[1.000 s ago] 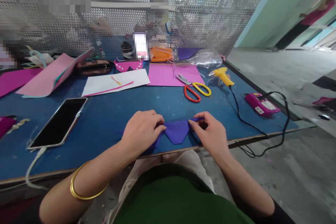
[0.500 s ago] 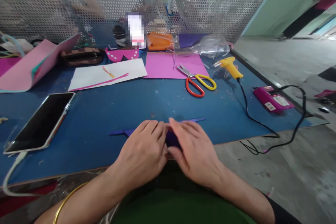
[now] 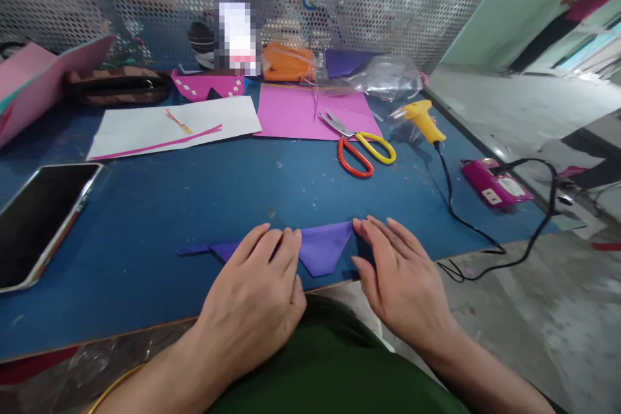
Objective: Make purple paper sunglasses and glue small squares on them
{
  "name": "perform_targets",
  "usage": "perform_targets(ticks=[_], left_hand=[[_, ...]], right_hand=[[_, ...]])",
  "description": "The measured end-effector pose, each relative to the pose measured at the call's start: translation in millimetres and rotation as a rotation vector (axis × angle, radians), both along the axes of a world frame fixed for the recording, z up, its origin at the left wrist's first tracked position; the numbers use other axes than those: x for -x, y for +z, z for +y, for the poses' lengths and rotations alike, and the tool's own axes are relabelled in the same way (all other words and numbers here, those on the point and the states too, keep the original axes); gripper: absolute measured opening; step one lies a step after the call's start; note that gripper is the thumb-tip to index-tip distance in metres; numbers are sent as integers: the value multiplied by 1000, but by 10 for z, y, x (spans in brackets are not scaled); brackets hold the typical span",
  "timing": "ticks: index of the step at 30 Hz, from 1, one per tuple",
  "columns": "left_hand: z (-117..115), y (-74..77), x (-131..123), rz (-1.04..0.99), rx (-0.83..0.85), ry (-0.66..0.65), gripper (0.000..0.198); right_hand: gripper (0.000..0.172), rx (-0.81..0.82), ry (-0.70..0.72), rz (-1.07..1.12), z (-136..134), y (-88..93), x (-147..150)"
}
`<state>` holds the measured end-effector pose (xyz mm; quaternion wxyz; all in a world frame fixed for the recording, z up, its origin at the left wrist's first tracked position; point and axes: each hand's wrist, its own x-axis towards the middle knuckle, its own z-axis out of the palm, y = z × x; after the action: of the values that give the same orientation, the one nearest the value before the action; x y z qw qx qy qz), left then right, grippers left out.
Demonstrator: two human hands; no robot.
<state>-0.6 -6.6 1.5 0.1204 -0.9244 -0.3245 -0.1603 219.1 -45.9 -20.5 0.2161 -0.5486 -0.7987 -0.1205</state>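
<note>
A purple mask-shaped cut-out (image 3: pixel 326 247), of paper or thin foam, lies at the near edge of the blue table, with a thin strip reaching out to the left. My left hand (image 3: pixel 257 278) is closed over its middle, fingers curled and thumb tucked low, hiding that part. At the cut-out's right corner is my right hand (image 3: pixel 402 272), its fingers stretched out and touching the corner while the thumb stands apart. Whatever lies under the right fingers is hidden. Scissors (image 3: pixel 359 145) with one red and one yellow handle rest beyond the hands, partly on a pink sheet (image 3: pixel 291 110).
On the left lie a phone (image 3: pixel 43 220) and a white sheet (image 3: pixel 140 126) with pink strips. A pink mask (image 3: pixel 208 85) sits behind. To the right are a yellow glue gun (image 3: pixel 424 121) and a magenta power block (image 3: pixel 497 182) with a black cord. Perforated metal (image 3: pixel 160 6) borders the back.
My right hand has moved right, away from my left, along the purple cut-out, uncovering its right half. My left hand stays on the middle. The view has shifted slightly.
</note>
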Motion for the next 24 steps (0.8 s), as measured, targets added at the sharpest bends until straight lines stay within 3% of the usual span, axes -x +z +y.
perform_targets(ticks=[5, 11, 16, 24], left_hand=[[-8, -39, -11, -22, -1, 4, 42], [-17, -52, 29, -88, 72, 3, 44], [-84, -27, 199, -143, 131, 155, 39], [-284, -31, 715, -54, -52, 363, 39]], right_hand=[[48, 5, -10, -54, -37, 87, 119], [55, 82, 279, 115, 70, 24, 409], [59, 74, 285, 182, 118, -102, 427], [55, 65, 275, 169, 109, -89, 422]])
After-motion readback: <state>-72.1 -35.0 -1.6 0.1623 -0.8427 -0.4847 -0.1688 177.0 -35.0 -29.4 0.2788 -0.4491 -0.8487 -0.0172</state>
